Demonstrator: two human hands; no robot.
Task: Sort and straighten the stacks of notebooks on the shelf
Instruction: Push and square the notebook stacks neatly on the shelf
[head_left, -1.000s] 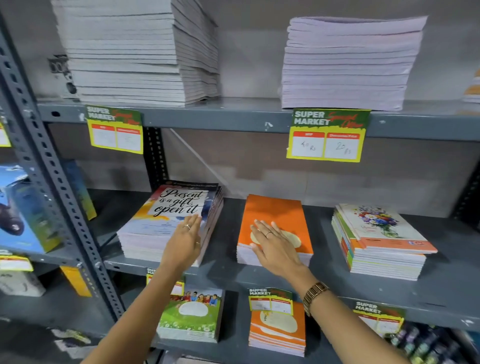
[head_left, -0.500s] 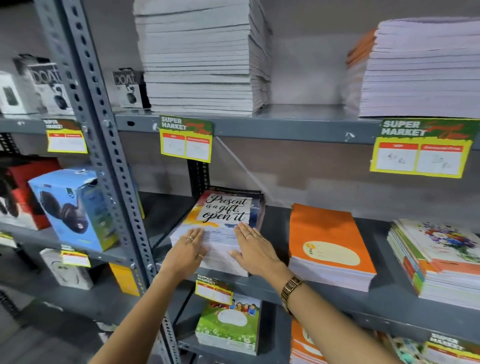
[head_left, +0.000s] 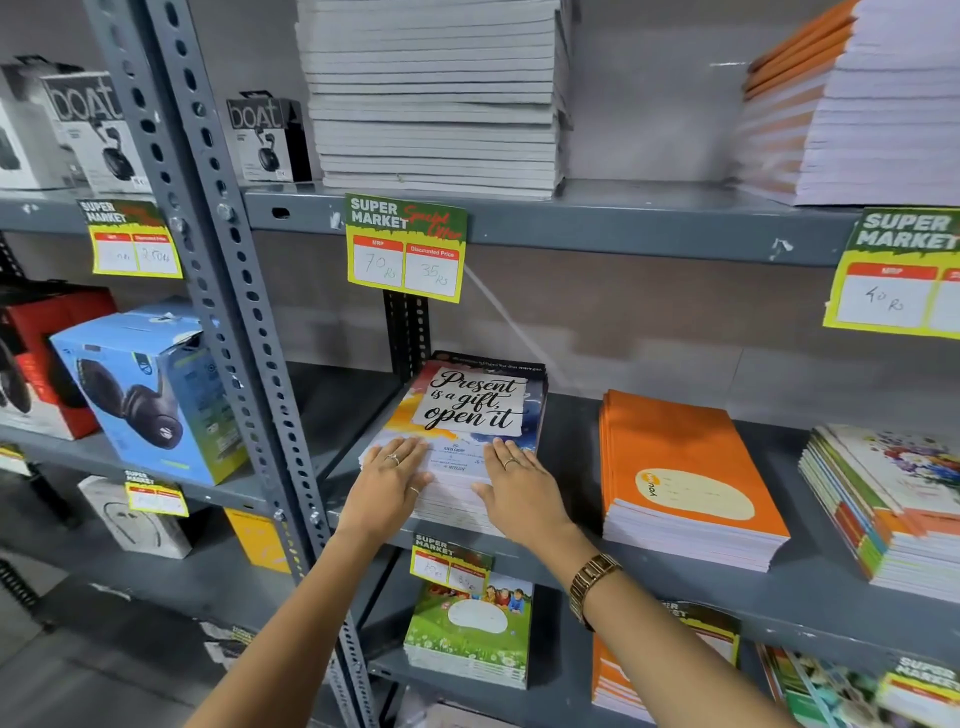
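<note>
A stack of notebooks with a "Present is a gift, open it" cover (head_left: 470, 410) lies on the middle shelf (head_left: 571, 447), slightly turned. My left hand (head_left: 387, 483) rests flat on its near left corner, and my right hand (head_left: 519, 491) lies flat on its near right corner, fingers spread over the front edge. To the right sit an orange notebook stack (head_left: 680, 467) and a floral-cover stack (head_left: 883, 499) with uneven edges. Neither hand grips anything.
Tall white-edged stacks (head_left: 436, 93) and an orange-and-white stack (head_left: 857, 104) fill the upper shelf. A perforated steel upright (head_left: 228, 291) stands left of my hands, with headphone boxes (head_left: 150, 389) beyond it. More notebooks (head_left: 467, 629) sit on the lower shelf. Price tags (head_left: 405, 247) hang from shelf edges.
My right hand left the orange stack and came onto the "Present is a gift" stack beside my left hand. The view swung left and moved closer.
</note>
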